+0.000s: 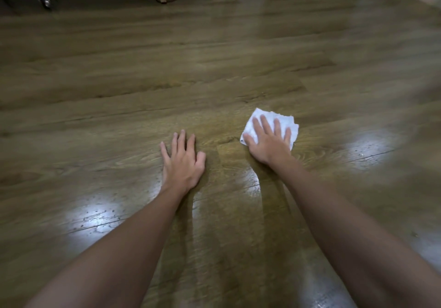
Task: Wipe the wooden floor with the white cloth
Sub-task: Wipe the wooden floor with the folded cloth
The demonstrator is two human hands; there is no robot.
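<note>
Glossy wooden floor (214,57): right hand (269,140), fingers spread flat, presses the white cloth (284,119); left hand (183,162) lies flat beside the cloth. Uneven pressure could bunch the cloth.

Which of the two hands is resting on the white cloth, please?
The right hand lies flat with straight fingers on the white cloth. The left hand presses directly on the bare wooden floor, apart from the cloth.

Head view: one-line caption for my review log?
Right hand presses white cloth flat on wooden floor; left hand braces.
</note>
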